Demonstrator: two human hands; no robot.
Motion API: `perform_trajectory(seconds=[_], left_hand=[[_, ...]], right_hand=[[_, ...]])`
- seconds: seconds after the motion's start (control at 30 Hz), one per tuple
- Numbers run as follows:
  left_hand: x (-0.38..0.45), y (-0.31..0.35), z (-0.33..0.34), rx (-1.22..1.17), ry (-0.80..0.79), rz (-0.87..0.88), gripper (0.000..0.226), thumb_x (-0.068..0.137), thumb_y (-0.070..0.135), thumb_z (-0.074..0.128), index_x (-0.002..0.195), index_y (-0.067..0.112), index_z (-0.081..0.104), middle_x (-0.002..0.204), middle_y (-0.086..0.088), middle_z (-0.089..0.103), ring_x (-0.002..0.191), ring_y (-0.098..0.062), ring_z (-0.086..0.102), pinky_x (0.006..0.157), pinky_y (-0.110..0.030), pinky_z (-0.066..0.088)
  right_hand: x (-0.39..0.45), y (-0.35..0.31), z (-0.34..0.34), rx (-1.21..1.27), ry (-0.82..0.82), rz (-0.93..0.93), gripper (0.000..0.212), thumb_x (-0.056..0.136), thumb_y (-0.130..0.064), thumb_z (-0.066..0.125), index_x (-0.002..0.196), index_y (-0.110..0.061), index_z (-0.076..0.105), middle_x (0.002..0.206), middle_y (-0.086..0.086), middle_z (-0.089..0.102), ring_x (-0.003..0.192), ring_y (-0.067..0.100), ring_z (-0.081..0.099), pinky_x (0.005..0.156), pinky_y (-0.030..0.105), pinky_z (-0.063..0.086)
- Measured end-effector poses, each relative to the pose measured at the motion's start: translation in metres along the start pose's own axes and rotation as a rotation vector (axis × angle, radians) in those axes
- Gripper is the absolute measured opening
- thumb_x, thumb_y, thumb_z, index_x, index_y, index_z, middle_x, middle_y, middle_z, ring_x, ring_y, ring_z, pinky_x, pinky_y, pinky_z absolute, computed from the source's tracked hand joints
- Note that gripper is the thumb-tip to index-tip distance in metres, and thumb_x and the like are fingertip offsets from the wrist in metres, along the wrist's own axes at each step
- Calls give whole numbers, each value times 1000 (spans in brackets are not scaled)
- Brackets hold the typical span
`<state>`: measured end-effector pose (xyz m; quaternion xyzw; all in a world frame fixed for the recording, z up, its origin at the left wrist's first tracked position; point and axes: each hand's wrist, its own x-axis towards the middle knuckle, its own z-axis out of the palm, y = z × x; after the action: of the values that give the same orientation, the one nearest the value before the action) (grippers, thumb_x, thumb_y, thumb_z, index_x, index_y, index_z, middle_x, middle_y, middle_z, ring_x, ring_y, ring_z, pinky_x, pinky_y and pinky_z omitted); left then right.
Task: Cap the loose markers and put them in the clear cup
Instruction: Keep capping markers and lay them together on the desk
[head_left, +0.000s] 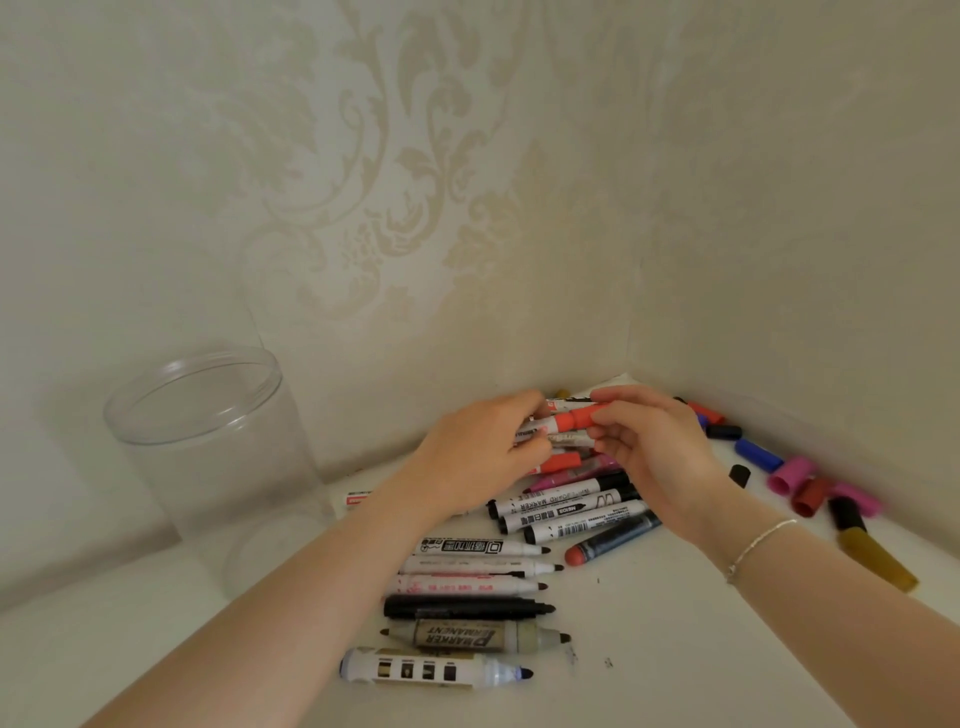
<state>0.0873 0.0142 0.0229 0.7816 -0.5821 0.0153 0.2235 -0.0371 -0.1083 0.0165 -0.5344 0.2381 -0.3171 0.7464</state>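
I work on a white tabletop (675, 649) pushed into a corner where two walls of cream damask wallpaper (395, 171) meet at about 1 o'clock.

My left hand (483, 452) grips the white barrel of a red marker (558, 423), fingers curled round it, and my right hand (654, 457) pinches the marker's red cap (584, 415) between thumb and fingertips; the cap sits on the marker's end, though I cannot tell whether it is pressed fully home. A thin silver bracelet (758, 545) circles my right wrist.

The clear cup (218, 457) stands upright at 9 o'clock from my hands, well apart from them, near the left wall.

Under and towards 6 o'clock of my hands lies a heap of uncapped markers. One black-tipped barrel (561, 499) reads "WHITEBOARD MARKER". Nearer me, a grey one (467, 636) reads "PERMANENT MARKER", just beside a plain black marker (467, 607). At the very front lies a white marker with four dark squares (431, 670) on its label. Other labels are too small to read.

At 3 o'clock loose caps are scattered: a blue cap (758, 454), pink caps (789, 475), a dark red cap (810, 496), and a gold marker (878, 561).
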Motion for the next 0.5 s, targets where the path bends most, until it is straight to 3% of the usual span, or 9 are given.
perform_trajectory(seconds=[0.07,0.2,0.37,0.5], left_hand=[[1,1,1,2,11,6,15,93,33,47,102,23,54,80,10,55,69,-12,50,57,-30,35],[2,-1,4,-16,24,14,24,97,42,46,101,23,60,81,11,58,72,-10,54,61,-30,40],[0,1,3,-14,12,31,36,98,45,40,128,30,54,97,3,69,82,-15,59,73,-35,48],[-1,6,0,-21,0,43,32,99,42,41,120,25,58,81,10,61,66,-5,49,68,-33,45]], right_hand=[[0,0,1,8,-14,-4,15,85,9,52,93,1,62,67,10,60,61,16,57,56,21,51],[1,-3,-2,-37,-92,-12,14,87,5,55,95,3,65,74,12,64,65,17,59,62,22,52],[-2,1,1,-181,-160,-81,12,89,-5,59,92,2,69,78,13,68,67,19,59,67,28,52],[-3,-5,2,-332,-138,-129,20,91,-19,60,80,-7,71,70,12,67,60,16,59,57,24,51]])
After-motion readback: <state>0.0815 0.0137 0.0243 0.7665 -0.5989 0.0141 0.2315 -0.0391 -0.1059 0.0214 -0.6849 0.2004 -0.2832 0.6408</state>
